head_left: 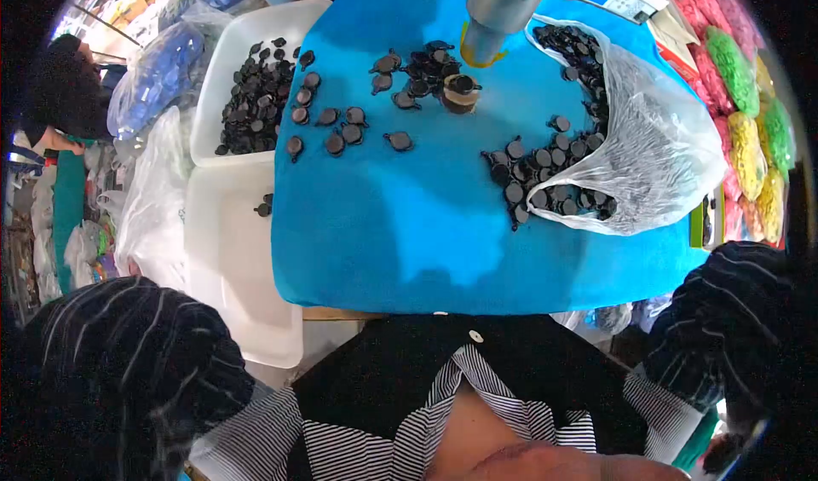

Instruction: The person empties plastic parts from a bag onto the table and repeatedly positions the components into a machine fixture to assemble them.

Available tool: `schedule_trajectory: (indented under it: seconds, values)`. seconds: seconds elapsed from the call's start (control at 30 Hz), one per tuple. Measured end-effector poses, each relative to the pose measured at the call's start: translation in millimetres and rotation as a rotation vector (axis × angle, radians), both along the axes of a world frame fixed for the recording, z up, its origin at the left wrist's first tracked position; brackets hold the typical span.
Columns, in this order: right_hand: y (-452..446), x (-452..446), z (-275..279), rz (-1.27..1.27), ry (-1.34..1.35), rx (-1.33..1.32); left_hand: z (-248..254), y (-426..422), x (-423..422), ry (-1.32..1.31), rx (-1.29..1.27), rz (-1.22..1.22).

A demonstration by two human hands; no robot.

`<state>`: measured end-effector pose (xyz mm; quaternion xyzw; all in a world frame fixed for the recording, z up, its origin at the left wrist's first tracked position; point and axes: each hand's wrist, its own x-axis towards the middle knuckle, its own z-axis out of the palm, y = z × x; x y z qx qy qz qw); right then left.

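Neither of my hands shows; only my dark striped sleeves are in view, the left sleeve beside the white tubs and the right sleeve at the table's right edge. On the blue table lie many small round black pieces with side tabs. One such black piece rests on a round stand beneath a metal machine head. More black pieces spill from a clear plastic bag lying on its side at the right.
Left of the table, a white tub holds a heap of black pieces; a second white tub in front has a few. Bagged blue goods and another person's arm are farther left. Colourful bundles stack at right.
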<state>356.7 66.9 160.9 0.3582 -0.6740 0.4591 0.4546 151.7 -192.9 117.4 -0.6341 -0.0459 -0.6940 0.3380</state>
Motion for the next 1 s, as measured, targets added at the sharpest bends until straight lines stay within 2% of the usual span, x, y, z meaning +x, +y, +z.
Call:
schedule_trajectory:
  seconds: [0.33,0.5,0.73,0.83,1.0]
  values:
    - [-10,-1,-19,0.062,0.071,0.048,-25,-16,7,0.058,0.131,-0.014]
    - [-52,21,-32,0.062,0.092,0.047,-36,-53,25,0.058,0.111,-0.008]
    - [-92,54,-6,0.041,0.116,0.111,-22,-82,40,0.023,0.157,-0.032]
    - [11,16,-12,0.009,0.07,0.078,-36,31,-9,-0.051,0.109,-0.019]
    - [10,14,0,-0.02,0.028,0.081,-31,33,-14,-0.147,0.069,0.033]
